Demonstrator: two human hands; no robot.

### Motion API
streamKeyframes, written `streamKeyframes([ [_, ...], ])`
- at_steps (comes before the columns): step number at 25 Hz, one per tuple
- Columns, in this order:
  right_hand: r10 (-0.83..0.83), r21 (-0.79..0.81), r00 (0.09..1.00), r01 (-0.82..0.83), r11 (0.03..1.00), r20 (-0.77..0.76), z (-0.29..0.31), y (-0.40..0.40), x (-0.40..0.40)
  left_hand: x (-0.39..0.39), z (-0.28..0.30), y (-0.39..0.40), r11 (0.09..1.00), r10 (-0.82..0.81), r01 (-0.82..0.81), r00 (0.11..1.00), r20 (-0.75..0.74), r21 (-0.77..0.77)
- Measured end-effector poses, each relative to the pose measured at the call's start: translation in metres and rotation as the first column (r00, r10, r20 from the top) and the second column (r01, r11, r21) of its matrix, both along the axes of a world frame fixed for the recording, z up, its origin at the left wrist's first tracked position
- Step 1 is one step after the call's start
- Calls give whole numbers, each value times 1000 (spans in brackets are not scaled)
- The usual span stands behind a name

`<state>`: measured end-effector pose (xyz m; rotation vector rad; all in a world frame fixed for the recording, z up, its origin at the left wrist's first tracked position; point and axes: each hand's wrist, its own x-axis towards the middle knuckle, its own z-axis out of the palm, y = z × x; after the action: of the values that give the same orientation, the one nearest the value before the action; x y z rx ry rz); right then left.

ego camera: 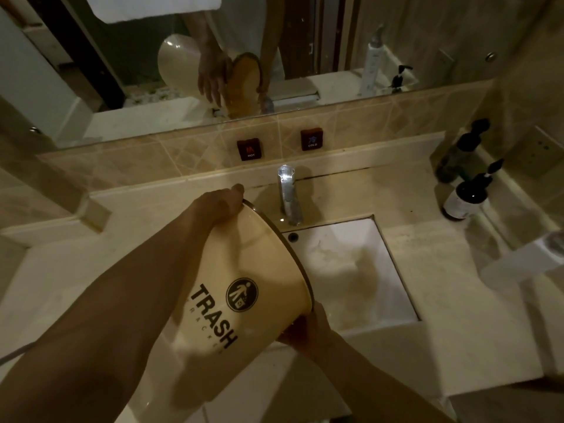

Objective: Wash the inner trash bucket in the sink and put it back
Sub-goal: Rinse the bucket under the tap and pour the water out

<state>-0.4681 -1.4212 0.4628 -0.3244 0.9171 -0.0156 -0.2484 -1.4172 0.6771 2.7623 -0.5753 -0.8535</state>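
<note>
My beige stone counter [457, 315], white sink [351, 270] set in, chrome tap [288, 193] behind, two dark pump bottles [467, 193] far right

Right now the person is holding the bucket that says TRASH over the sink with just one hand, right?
Not quite. In the head view both hands hold the TRASH bucket: the left hand grips its rim near the faucet, and the right hand holds its near edge, tilted toward the sink.
</note>
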Motion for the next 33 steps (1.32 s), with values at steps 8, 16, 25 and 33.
streamKeyframes([
  [8,20,74,979,-36,997,201,-7,12,14,5,14,-16,998,-13,10,999,50,64],
  [16,23,42,981,-32,999,192,-1,10,13,6,14,-22,996,-38,31,996,83,86],
  [25,-2,-23,999,3,1000,39,11,-8,13,18,7,-18,999,-45,43,997,61,23],
  [33,-75,-77,997,72,994,-36,33,-80,44,39,-2,-29,986,-57,92,970,236,-141],
])
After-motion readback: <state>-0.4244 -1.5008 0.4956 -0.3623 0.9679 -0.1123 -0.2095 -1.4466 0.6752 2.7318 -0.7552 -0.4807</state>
